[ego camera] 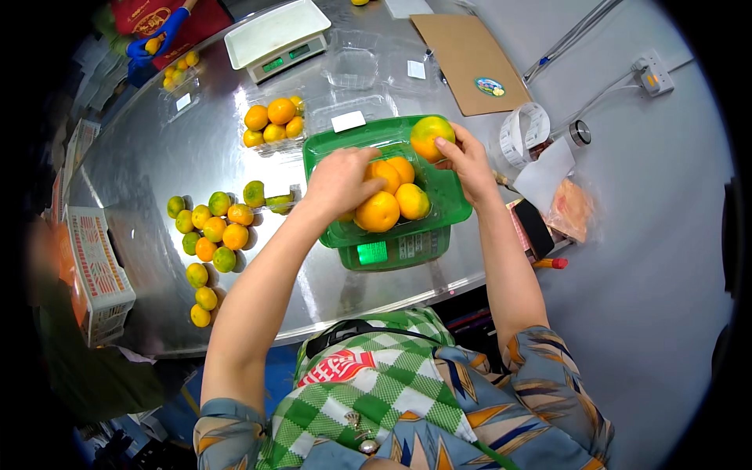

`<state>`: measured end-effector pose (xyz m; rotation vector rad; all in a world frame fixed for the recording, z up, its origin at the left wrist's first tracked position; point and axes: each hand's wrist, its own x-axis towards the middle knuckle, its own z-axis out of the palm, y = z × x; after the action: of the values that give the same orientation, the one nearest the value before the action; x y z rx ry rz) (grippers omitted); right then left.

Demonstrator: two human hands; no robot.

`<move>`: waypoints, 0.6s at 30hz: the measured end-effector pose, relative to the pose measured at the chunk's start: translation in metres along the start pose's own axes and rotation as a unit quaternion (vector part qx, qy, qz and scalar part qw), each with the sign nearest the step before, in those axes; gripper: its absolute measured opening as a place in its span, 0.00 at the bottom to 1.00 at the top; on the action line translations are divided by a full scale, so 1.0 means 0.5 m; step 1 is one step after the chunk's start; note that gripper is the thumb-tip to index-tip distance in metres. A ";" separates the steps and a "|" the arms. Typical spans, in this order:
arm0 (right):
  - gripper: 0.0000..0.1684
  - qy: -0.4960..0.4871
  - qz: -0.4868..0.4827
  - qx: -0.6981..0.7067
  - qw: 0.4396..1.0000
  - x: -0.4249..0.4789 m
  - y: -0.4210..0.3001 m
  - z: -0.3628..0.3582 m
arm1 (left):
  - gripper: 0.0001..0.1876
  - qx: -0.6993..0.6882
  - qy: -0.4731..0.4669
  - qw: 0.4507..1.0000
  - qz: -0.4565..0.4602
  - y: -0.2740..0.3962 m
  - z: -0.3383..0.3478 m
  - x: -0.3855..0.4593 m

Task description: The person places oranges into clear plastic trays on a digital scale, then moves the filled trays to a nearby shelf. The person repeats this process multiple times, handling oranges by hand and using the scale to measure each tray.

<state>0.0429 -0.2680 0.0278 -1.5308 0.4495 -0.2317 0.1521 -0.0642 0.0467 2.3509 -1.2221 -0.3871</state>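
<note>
My right hand (pixel 470 161) holds a green-orange mandarin (pixel 432 139) above the right side of a green tray (pixel 449 202) on a green digital scale (pixel 393 251). Within the tray, a clear plastic clamshell container (pixel 424 221) holds several orange mandarins (pixel 377 211). My left hand (pixel 343 179) reaches over that container, its fingers on the fruit at the left; whether it grips one cannot be told. Left of the tray, loose green and orange mandarins (pixel 215 229) lie on the steel table (pixel 282 317). A filled clear container of mandarins (pixel 274 122) stands behind them.
A white scale (pixel 279 32) stands at the back, beside empty clear containers (pixel 352 61) and a cardboard sheet (pixel 476 64). A label roll (pixel 524 134) and plastic bag (pixel 570 208) lie at right, a plastic crate (pixel 100 270) at left. Another person's blue-gloved hands (pixel 158 41) hold fruit at upper left.
</note>
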 end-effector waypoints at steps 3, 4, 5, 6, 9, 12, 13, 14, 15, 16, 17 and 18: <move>0.26 -0.012 -0.018 -0.002 1.000 -0.016 0.000 0.003 | 0.26 0.040 -0.103 0.991 -0.080 0.031 -0.001 0.027; 0.26 -0.014 -0.028 -0.002 1.000 -0.019 0.000 0.005 | 0.27 0.040 -0.086 0.993 -0.072 0.020 0.010 0.034; 0.27 -0.019 -0.009 0.009 1.000 -0.021 -0.001 0.003 | 0.26 0.026 -0.083 0.993 -0.073 0.017 0.009 0.033; 0.27 -0.023 0.010 0.022 0.999 -0.022 -0.002 0.001 | 0.25 0.013 -0.081 0.994 -0.073 0.018 0.005 0.032; 0.27 -0.033 0.021 0.043 0.998 -0.025 0.001 0.001 | 0.22 -0.079 0.002 0.993 -0.088 -0.004 0.003 0.025; 0.27 -0.034 -0.003 0.042 0.999 -0.029 -0.005 0.015 | 0.19 -0.335 0.079 0.932 -0.113 -0.040 0.003 0.013; 0.27 -0.034 -0.012 0.039 0.999 -0.030 -0.009 0.021 | 0.19 -0.423 0.093 0.894 -0.121 -0.042 -0.004 0.010; 0.27 -0.032 -0.012 0.042 0.999 -0.031 -0.012 0.023 | 0.20 -0.421 0.107 0.894 -0.113 -0.040 -0.013 0.008; 0.27 -0.030 -0.013 0.044 0.999 -0.029 -0.018 0.021 | 0.20 -0.394 0.101 0.907 -0.109 -0.039 -0.016 0.005; 0.27 -0.028 -0.014 0.045 0.999 -0.027 -0.023 0.021 | 0.20 -0.367 0.094 0.919 -0.106 -0.038 -0.019 0.002; 0.28 -0.030 -0.014 0.047 0.998 -0.027 -0.029 0.022 | 0.19 -0.340 0.088 0.931 -0.103 -0.038 -0.020 0.000; 0.29 -0.031 -0.012 0.049 0.998 -0.030 -0.034 0.022 | 0.19 -0.328 0.079 0.936 -0.103 -0.038 -0.017 -0.002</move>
<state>0.0362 -0.2523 0.0463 -1.4435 0.3649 -0.2208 0.1684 -0.0517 0.0442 1.8758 -0.6328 -0.5601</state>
